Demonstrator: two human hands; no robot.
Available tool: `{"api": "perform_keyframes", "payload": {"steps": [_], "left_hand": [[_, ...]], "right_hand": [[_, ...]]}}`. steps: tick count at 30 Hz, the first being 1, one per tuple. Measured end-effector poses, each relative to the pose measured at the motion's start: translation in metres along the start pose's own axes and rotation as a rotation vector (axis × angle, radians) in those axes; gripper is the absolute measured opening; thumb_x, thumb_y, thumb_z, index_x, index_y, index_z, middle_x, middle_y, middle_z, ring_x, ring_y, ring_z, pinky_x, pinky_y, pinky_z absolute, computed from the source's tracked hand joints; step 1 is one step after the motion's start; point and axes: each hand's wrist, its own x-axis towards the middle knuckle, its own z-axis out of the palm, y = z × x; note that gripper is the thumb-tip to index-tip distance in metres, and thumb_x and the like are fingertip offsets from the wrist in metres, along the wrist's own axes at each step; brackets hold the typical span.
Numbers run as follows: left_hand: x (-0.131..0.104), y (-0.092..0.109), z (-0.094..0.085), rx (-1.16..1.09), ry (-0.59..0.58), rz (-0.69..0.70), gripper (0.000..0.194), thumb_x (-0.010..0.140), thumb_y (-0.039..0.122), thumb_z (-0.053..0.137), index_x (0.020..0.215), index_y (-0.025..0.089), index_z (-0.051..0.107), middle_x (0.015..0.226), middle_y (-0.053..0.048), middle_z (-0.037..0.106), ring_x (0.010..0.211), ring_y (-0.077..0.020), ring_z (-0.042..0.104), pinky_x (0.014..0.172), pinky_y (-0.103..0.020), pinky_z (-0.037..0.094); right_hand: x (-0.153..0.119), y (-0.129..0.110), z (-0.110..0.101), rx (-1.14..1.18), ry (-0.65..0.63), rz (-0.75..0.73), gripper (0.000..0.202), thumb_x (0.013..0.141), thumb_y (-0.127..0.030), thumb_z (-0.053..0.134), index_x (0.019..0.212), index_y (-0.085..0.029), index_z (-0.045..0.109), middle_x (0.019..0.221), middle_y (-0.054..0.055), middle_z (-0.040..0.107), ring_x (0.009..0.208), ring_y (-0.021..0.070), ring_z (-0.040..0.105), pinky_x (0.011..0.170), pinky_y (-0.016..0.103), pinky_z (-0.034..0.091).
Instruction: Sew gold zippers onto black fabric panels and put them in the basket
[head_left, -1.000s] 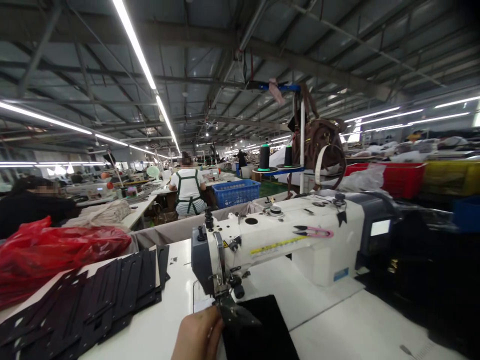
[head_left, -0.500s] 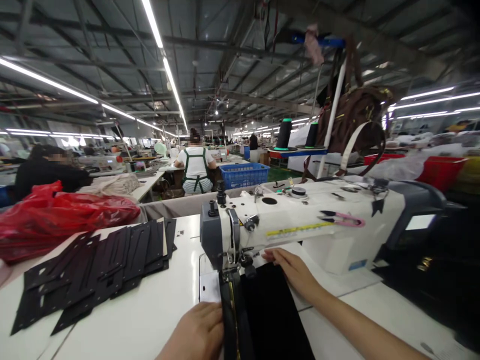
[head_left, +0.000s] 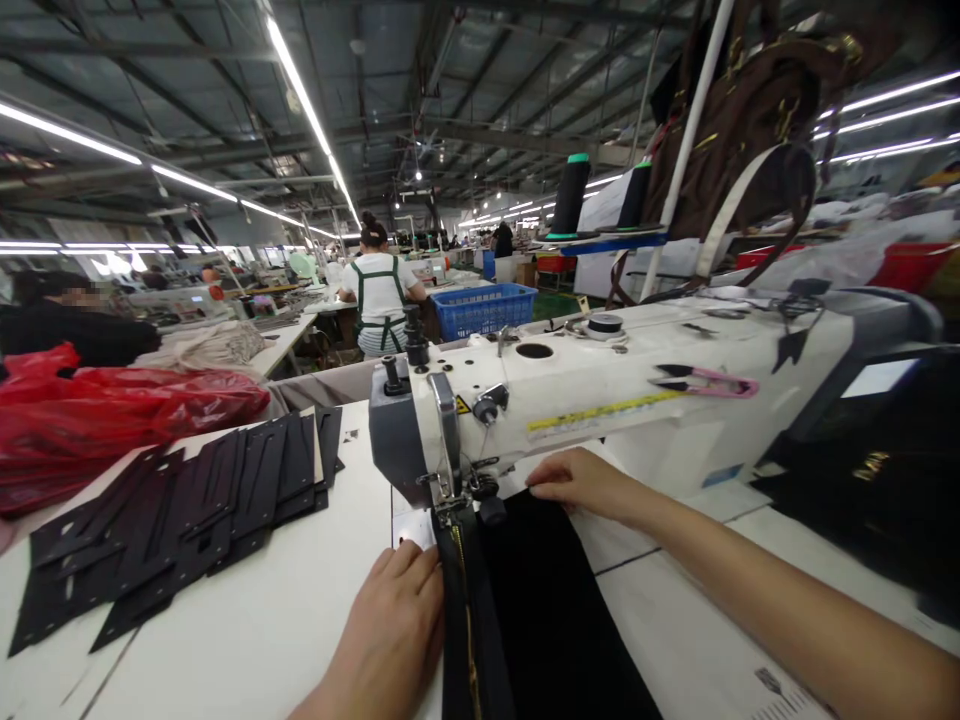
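Note:
Black fabric [head_left: 559, 610] lies under the needle area of a white sewing machine [head_left: 600, 385], and a zipper [head_left: 466, 600] with gold-coloured teeth runs along its left side. At the left edge of the zipper strip rests my left hand [head_left: 397, 620], its fingers bent and close together; what they grip, if anything, is hidden. My right hand [head_left: 581, 482] reaches in from the right, thumb and fingers pinched at the fabric's far corner, beside the presser foot.
Black cut pieces [head_left: 202, 505] are spread in overlapping rows at the left, before a red plastic bag [head_left: 127, 410]. Pink-handled snips [head_left: 709, 382] lie on the machine. Behind it are a blue basket [head_left: 484, 310] and a person in a white shirt [head_left: 379, 290]. Thread cones [head_left: 570, 195] stand above.
The view has shifted and tilted. My left hand has moved forward along the zipper, nearer the needle area. My right hand's fingers have drawn together at the fabric's far corner.

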Motion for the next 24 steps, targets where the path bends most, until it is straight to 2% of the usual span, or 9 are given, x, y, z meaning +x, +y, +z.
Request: {"api": "perform_keyframes", "payload": {"steps": [2,5,10,12,14,16,19,22,24], "left_hand": [[-0.001,-0.001,0.000,-0.020,0.012,0.005,0.018,0.076,0.005,0.046,0.077,0.018,0.058,0.085,-0.005,0.063,0.077,-0.0229,0.051,0.067,-0.038,0.043],[-0.002,-0.002,0.000,-0.034,-0.006,-0.007,0.018,0.078,0.007,0.044,0.076,0.018,0.058,0.086,-0.005,0.063,0.076,-0.0227,0.051,0.066,-0.038,0.041],[-0.006,0.000,0.002,-0.047,-0.001,-0.031,0.020,0.082,0.010,0.040,0.082,0.018,0.058,0.092,-0.006,0.062,0.079,-0.0235,0.050,0.068,-0.040,0.038],[-0.006,0.001,0.002,-0.048,-0.007,-0.052,0.020,0.082,0.011,0.040,0.084,0.018,0.058,0.092,-0.007,0.061,0.081,-0.0239,0.049,0.070,-0.040,0.038],[-0.005,0.002,0.001,-0.046,-0.038,-0.072,0.020,0.079,0.009,0.040,0.082,0.018,0.057,0.092,-0.007,0.059,0.082,-0.0238,0.048,0.071,-0.041,0.037],[-0.003,0.002,0.000,-0.039,-0.074,-0.080,0.018,0.077,0.009,0.042,0.078,0.018,0.057,0.091,-0.007,0.059,0.082,-0.0236,0.048,0.072,-0.040,0.038],[-0.001,0.000,0.000,-0.035,-0.085,-0.065,0.016,0.077,0.011,0.044,0.074,0.018,0.058,0.088,-0.007,0.058,0.082,-0.0234,0.048,0.072,-0.040,0.038],[0.001,0.000,0.000,-0.038,-0.036,-0.037,0.017,0.077,0.012,0.042,0.075,0.018,0.058,0.090,-0.007,0.059,0.082,-0.0231,0.049,0.072,-0.040,0.038],[0.001,0.002,-0.001,-0.040,-0.018,-0.021,0.019,0.077,0.012,0.042,0.077,0.018,0.059,0.091,-0.008,0.060,0.083,-0.0231,0.051,0.071,-0.040,0.039]], "right_hand": [[0.001,-0.004,0.001,-0.072,0.014,-0.017,0.008,0.066,-0.021,0.060,0.068,-0.015,0.065,0.061,0.003,0.064,0.056,0.0159,0.057,0.051,0.025,0.041],[-0.005,-0.010,0.004,-0.186,0.111,-0.051,0.006,0.069,-0.019,0.057,0.067,-0.017,0.062,0.063,0.002,0.063,0.062,0.0159,0.057,0.058,0.026,0.040],[-0.027,-0.021,0.010,-0.359,0.295,-0.060,0.024,0.085,-0.037,0.044,0.069,-0.019,0.051,0.059,0.001,0.056,0.057,0.0164,0.052,0.054,0.027,0.033],[-0.033,-0.025,0.014,-0.411,0.303,-0.058,0.022,0.080,-0.039,0.052,0.070,-0.019,0.050,0.056,0.000,0.053,0.053,0.0165,0.050,0.051,0.027,0.030],[-0.034,-0.029,0.019,-0.435,0.277,-0.081,0.013,0.074,-0.030,0.060,0.075,-0.019,0.053,0.056,-0.001,0.053,0.054,0.0160,0.050,0.051,0.026,0.031],[-0.031,-0.034,0.022,-0.433,0.237,-0.128,0.012,0.071,-0.020,0.061,0.081,-0.018,0.056,0.060,-0.001,0.055,0.057,0.0151,0.052,0.053,0.025,0.035],[-0.023,-0.036,0.021,-0.418,0.205,-0.201,0.012,0.072,-0.014,0.058,0.082,-0.020,0.058,0.071,-0.001,0.061,0.067,0.0138,0.056,0.062,0.023,0.040],[-0.017,-0.026,0.014,-0.432,0.270,-0.200,0.009,0.074,-0.013,0.052,0.077,-0.019,0.058,0.078,0.002,0.063,0.075,0.0158,0.058,0.071,0.026,0.042],[-0.016,-0.014,0.011,-0.448,0.325,-0.168,0.008,0.076,-0.015,0.049,0.075,-0.019,0.056,0.077,0.003,0.063,0.074,0.0172,0.058,0.070,0.028,0.042]]}}
